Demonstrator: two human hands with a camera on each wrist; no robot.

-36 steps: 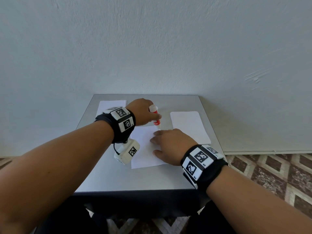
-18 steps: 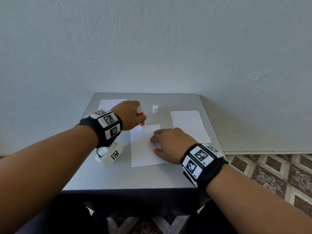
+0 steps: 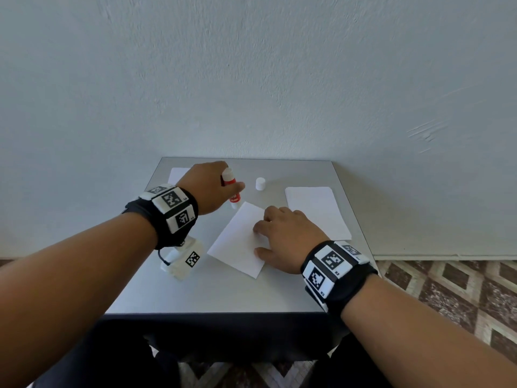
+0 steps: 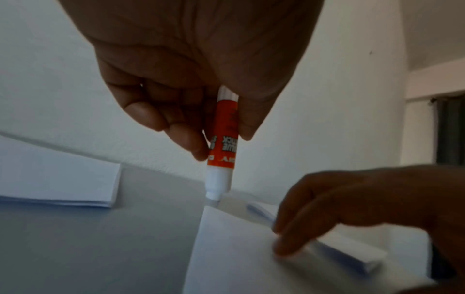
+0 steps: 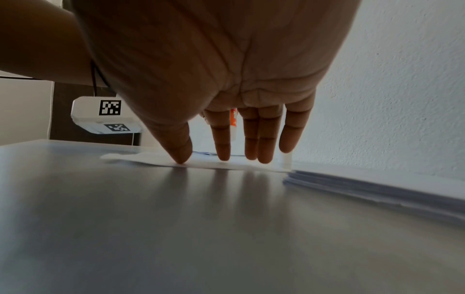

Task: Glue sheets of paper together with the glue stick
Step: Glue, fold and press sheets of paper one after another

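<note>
Grey laminate forms the top of the small table (image 3: 223, 292), which stands against a pale wall (image 3: 251, 79). One white sheet of paper (image 3: 237, 242) lies on it near the middle, turned at an angle to the table edges. The right hand (image 3: 288, 242) rests on this sheet; in the right wrist view its fingers (image 5: 224, 143) are straight and spread, tips down on the paper, thumb at the near edge.

The left hand (image 3: 207, 186) grips the glue stick (image 3: 232, 189) between thumb and curled fingers. The stick is red-orange with a white base and white neck, uncapped, held nearly upright with the glue end pointing down. In the left wrist view the tip sits at the far corner of the sheet; whether it touches the paper cannot be told. The white cap (image 3: 260, 184) stands on the table apart from the stick, beyond the sheet.

A stack of white paper (image 3: 319, 211) lies at the right side of the table, just beside the right hand. A second stack of paper (image 4: 57, 175) lies at the far left corner, partly hidden behind the left wrist in the head view. Both wrists carry black bands with black-and-white marker tiles (image 3: 173, 200).
</note>
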